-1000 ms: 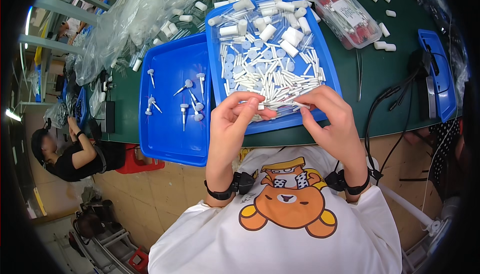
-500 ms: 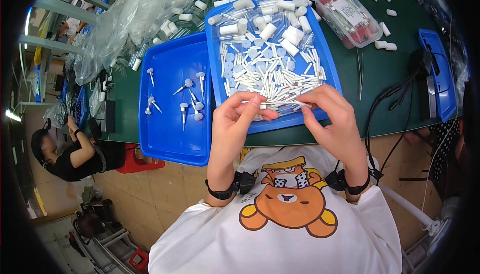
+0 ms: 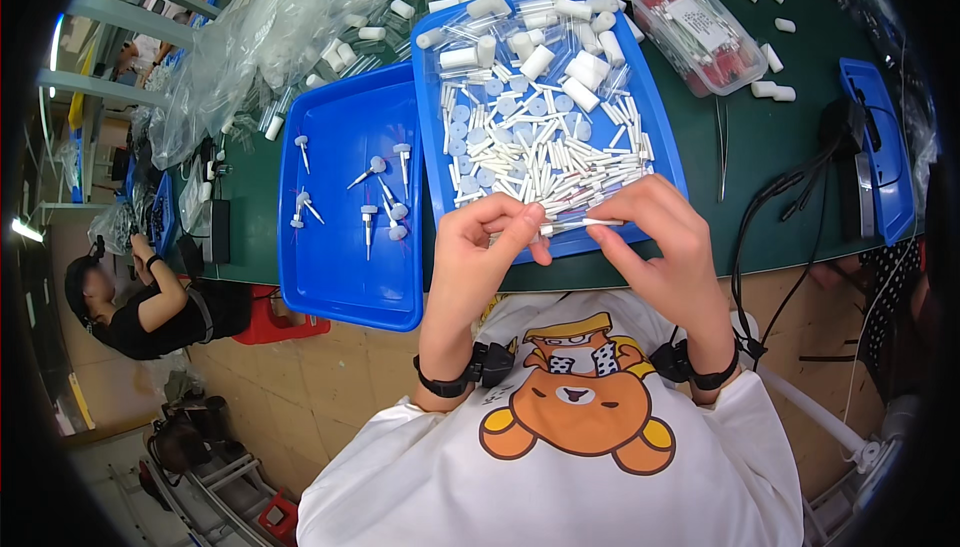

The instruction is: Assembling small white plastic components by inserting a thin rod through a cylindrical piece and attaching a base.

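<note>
A white stick in hand at a crowded green table

A person in a white shirt with a cartoon bear print works at the table, a black band on each wrist. The right hand pinches the white stick between thumb and forefinger, level above the near edge of a blue tray. The left hand curls close by, thumb and fingertips drawn narrow at the stick's other end; whether they grip it cannot be told. Loose sticks lie heaped in the tray with pale blue discs; white cylinders crowd its far end. To the left, a second blue tray holds several disc-topped pieces. Tweezers lie to the right, just below a clear plastic box of red-and-white parts. Clear plastic bags pile up at far left, where a co-worker in black sits beyond.
</note>
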`<state>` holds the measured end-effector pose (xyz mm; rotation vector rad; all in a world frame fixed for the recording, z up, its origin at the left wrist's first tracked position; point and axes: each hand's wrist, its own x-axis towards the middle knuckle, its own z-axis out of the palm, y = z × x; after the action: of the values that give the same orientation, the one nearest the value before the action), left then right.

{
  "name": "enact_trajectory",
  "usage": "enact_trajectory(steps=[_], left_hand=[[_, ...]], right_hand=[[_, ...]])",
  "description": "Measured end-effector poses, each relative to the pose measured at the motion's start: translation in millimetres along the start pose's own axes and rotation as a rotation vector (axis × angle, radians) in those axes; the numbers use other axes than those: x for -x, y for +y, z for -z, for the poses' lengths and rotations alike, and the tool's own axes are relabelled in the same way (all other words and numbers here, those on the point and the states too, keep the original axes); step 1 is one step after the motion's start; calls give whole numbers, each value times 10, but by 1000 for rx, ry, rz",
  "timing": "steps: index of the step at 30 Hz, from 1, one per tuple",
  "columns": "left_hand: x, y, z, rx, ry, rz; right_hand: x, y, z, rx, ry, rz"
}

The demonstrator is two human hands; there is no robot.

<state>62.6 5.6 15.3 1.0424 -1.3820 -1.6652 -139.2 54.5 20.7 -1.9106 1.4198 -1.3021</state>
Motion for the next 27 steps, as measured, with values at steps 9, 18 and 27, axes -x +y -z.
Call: enact_trajectory(steps=[9, 18, 27], left_hand=[[-7, 17, -63, -19, 4, 68], [6, -16, -85, -81, 59, 59], [26, 4, -124, -13, 66, 43]], right_hand=[[17, -39, -59, -51, 27, 70], [35, -25, -94, -78, 18, 82], [29, -9, -84, -57, 14, 170]])
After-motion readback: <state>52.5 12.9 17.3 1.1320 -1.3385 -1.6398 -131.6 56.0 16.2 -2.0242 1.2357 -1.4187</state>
